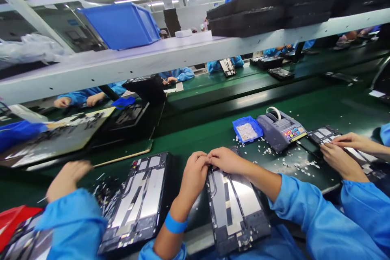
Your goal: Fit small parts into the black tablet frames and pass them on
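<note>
An opened tablet (233, 207), its silver battery panels and black ribbon cables exposed, lies tilted in front of me, its near end by my lap. My left hand (193, 172), with a blue band around the wrist, is closed at the tablet's far left corner. My right hand (228, 160) reaches over that far edge, and its bent fingers meet those of my left hand. The fingertips are pressed together, and whatever they hold is hidden. To the left lies a second opened tablet (138, 195), apart from my hands.
A grey tape dispenser (280, 130) and a blue tray (247, 128) of small white pieces stand ahead, with white scraps scattered nearby. Co-workers' hands (68, 176) flank me on both sides. A shelf with a blue bin (118, 26) crosses above the green bench.
</note>
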A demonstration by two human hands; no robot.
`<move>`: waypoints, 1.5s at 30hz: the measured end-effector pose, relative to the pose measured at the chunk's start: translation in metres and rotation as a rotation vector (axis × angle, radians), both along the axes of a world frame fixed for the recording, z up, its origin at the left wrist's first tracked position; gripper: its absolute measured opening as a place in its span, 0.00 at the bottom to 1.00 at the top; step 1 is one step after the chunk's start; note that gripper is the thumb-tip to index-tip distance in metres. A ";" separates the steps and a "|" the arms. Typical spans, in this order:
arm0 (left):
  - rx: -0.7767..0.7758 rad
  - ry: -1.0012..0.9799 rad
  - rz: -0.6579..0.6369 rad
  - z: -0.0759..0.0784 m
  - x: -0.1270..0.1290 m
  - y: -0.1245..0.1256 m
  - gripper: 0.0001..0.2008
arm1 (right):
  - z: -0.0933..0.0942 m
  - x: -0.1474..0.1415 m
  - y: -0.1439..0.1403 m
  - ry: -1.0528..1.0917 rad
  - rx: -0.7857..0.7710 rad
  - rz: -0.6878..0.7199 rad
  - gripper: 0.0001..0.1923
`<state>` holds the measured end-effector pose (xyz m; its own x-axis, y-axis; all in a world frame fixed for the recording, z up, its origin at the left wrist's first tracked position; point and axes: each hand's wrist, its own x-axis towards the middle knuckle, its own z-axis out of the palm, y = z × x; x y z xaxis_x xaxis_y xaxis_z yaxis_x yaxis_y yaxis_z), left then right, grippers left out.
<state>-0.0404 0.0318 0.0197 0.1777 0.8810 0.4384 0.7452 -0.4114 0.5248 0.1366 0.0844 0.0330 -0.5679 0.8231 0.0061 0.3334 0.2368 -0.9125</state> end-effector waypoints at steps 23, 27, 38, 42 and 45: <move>-0.319 -0.563 0.311 0.001 0.024 -0.027 0.10 | -0.012 -0.001 -0.032 -0.217 0.466 -0.127 0.11; -0.313 -0.532 0.313 0.001 0.024 -0.031 0.11 | -0.015 0.003 -0.026 -0.192 0.500 -0.049 0.11; -0.358 -0.541 0.292 -0.004 0.024 -0.026 0.10 | -0.013 -0.002 -0.027 -0.388 0.622 -0.229 0.06; -0.387 -0.683 0.291 -0.013 0.018 -0.019 0.10 | 0.000 0.047 0.015 -0.571 0.538 -0.407 0.11; -0.427 -0.793 0.272 -0.022 0.014 -0.014 0.10 | 0.007 0.099 0.053 -0.919 0.350 -0.608 0.13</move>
